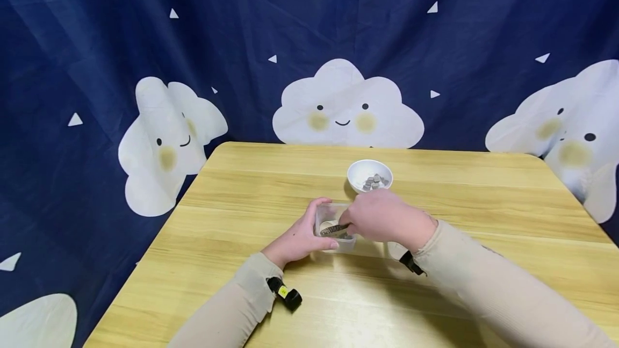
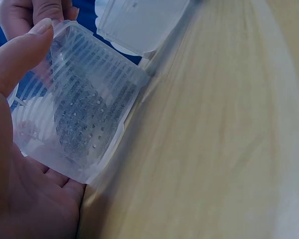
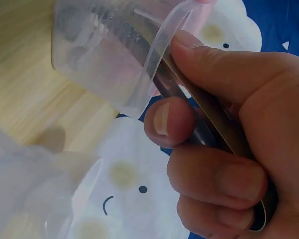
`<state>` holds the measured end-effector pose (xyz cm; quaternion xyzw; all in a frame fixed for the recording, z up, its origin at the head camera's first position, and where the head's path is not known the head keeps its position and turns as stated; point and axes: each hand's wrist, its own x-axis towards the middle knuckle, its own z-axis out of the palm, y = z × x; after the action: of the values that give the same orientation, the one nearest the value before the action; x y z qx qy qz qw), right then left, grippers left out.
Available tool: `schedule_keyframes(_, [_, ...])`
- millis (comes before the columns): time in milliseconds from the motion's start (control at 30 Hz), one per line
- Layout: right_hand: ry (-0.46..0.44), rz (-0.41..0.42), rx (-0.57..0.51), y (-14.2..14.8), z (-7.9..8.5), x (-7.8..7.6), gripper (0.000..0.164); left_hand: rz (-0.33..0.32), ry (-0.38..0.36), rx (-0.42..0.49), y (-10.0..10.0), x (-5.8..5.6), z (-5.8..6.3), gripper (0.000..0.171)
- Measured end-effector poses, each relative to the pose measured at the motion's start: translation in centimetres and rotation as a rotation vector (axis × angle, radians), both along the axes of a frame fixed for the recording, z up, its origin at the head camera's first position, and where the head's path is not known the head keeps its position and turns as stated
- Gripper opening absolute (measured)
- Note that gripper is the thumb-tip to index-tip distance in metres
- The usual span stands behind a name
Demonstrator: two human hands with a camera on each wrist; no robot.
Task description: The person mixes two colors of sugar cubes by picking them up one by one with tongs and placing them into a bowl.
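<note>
My left hand (image 1: 306,232) holds a clear plastic box (image 1: 344,245) around its side, thumb at the near wall and fingers at the far one. My right hand (image 1: 382,216) grips metal tongs (image 3: 217,117) with a bent end at the palm. Their textured tip (image 1: 333,229) reaches down inside the box. Through the wall in the left wrist view, small dark grey bits (image 2: 84,117) show. A pale round shape lies in the box, partly hidden by the tongs. Just behind my right hand stands a white bowl (image 1: 357,176) with several grey cubes (image 1: 374,181).
Another translucent plastic piece (image 2: 142,25) sits on the wooden table (image 1: 261,176), mostly hidden under my right wrist in the head view. Black wrist straps (image 1: 285,293) hang at both sleeves. A dark blue curtain (image 1: 309,15) with printed clouds borders the table's far edge.
</note>
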<state>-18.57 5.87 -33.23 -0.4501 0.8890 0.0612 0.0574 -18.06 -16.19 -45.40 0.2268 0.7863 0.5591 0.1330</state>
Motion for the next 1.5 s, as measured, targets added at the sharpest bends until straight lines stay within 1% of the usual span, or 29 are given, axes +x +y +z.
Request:
schedule_keyframes(100, [-0.007,-0.012,-0.024,0.2,0.0,0.0,0.002,0.015,-0.015,-0.008,0.0,0.0,-0.1,0.104])
schedule_keyframes(167, [0.001,-0.024,-0.047,0.4,-0.1,-0.3,0.005,0.022,-0.028,-0.004,0.1,0.1,-0.1,0.104])
schedule_keyframes(267, [0.041,-0.028,-0.063,0.6,-0.1,-0.7,0.013,0.019,-0.041,0.014,0.1,0.1,-0.1,0.103])
schedule_keyframes(333, [0.072,-0.023,-0.074,0.7,0.0,-0.9,0.016,0.015,-0.046,0.025,0.0,0.1,0.0,0.102])
schedule_keyframes(433, [0.101,-0.013,-0.086,0.9,0.3,-1.1,0.014,0.014,-0.059,0.031,0.0,0.1,0.1,0.101])
schedule_keyframes(500, [0.104,-0.015,-0.094,1.0,0.5,-1.1,0.013,0.017,-0.068,0.029,0.1,0.2,0.2,0.1])
schedule_keyframes(700, [0.098,-0.05,-0.093,1.2,0.6,-1.2,0.013,0.022,-0.067,0.025,0.1,0.2,0.3,0.099])
schedule_keyframes(833, [0.05,-0.055,-0.063,1.0,0.5,-1.3,0.011,0.032,-0.047,-0.003,0.0,0.2,0.2,0.099])
schedule_keyframes(967, [0.001,-0.058,-0.021,0.5,0.3,-1.2,0.011,0.018,-0.036,0.008,0.0,0.1,0.2,0.098])
schedule_keyframes(1067, [-0.003,-0.055,-0.012,0.4,0.3,-1.1,0.013,0.009,-0.039,0.015,0.0,0.2,0.3,0.097])
schedule_keyframes(1133, [0.006,-0.048,-0.013,0.4,0.3,-1.0,0.012,0.016,-0.04,0.006,0.0,0.2,0.3,0.098])
schedule_keyframes(1300, [0.042,-0.023,-0.055,0.7,0.7,-0.9,0.015,0.02,-0.056,0.008,0.1,0.2,0.2,0.102])
schedule_keyframes(1400, [0.072,-0.028,-0.108,1.3,1.0,-0.9,0.019,0.011,-0.058,0.017,0.1,0.1,0.1,0.102])
schedule_keyframes(1500, [0.115,-0.025,-0.176,2.0,1.3,-1.1,0.02,0.01,-0.038,0.014,0.1,0.0,0.1,0.102])
